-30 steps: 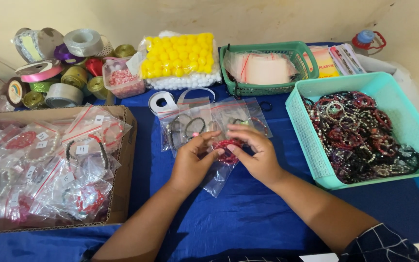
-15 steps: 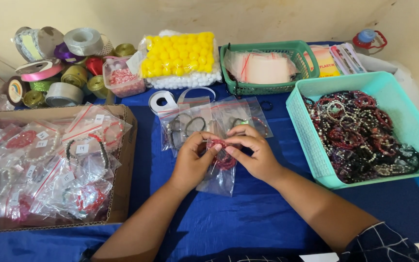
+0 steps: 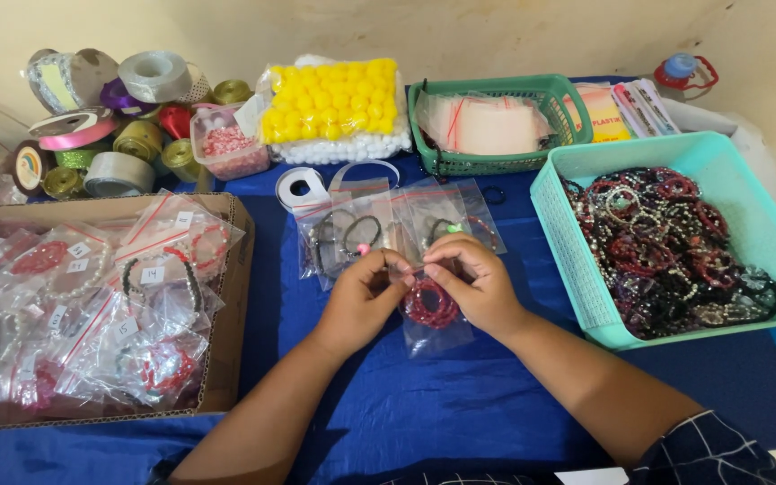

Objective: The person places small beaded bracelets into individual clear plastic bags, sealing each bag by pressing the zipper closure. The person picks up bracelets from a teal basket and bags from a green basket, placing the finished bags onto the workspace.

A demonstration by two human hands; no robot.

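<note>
Hands meet at centre of frame, over the blue cloth (image 3: 460,404). Your left hand (image 3: 363,301) & right hand (image 3: 476,286) both pinch the top edge of a small clear zip bag (image 3: 437,325); fingertips (image 3: 403,267) closed on it, thumbs & forefingers nearly touching each other. Bag hangs down just below the fingers, lower part resting on the cloth. Inside it: a red bead bracelet (image 3: 431,304), sitting right under your fingertips, between the two palms.

Just above the hands, centre frame: a few more clear bags w/ dark bracelets (image 3: 363,232), lying flat, partly behind your knuckles. Right side of frame: turquoise plastic basket (image 3: 577,269) full of loose bracelets, near your right wrist but not touching. Left side: cardboard box (image 3: 235,296) w/ filled, labelled bags. Upper centre: green basket (image 3: 496,162) holding empty zip bags, beside a pack of yellow pom-poms (image 3: 334,108). Upper left: ribbon rolls (image 3: 119,117), several colours. Whether the bag's seal is fully shut — can't tell.
</note>
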